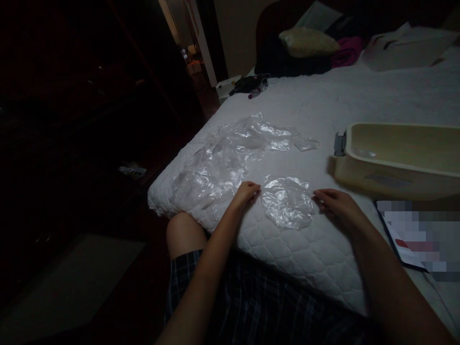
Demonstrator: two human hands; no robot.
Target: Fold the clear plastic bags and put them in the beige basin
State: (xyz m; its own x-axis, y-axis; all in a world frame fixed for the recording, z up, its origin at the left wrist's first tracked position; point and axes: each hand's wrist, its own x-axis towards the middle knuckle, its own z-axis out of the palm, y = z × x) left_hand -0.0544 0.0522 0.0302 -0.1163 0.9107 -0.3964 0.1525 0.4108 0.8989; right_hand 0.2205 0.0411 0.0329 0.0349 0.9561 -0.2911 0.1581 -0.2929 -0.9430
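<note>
A small clear plastic bag [287, 203], crinkled and shiny, lies spread on the bed in front of me. My left hand [247, 192] is at its left edge, with thumb and fingers pinched together. Opposite it, my right hand [336, 203] pinches at the right edge of the same bag. The bag is stretched between the two sets of fingertips. To the left and behind my left hand spreads a loose heap of more clear plastic bags [219, 165], overlapping and crumpled.
A cream plastic bin [388, 179] with a grey latch [339, 143] stands on the white quilted bed [309, 103] at right. A tablet-like screen [413, 239] lies nearer me. Farther back are a small bottle [254, 94], a yellowish pillow [309, 42] and pink cloth [347, 51].
</note>
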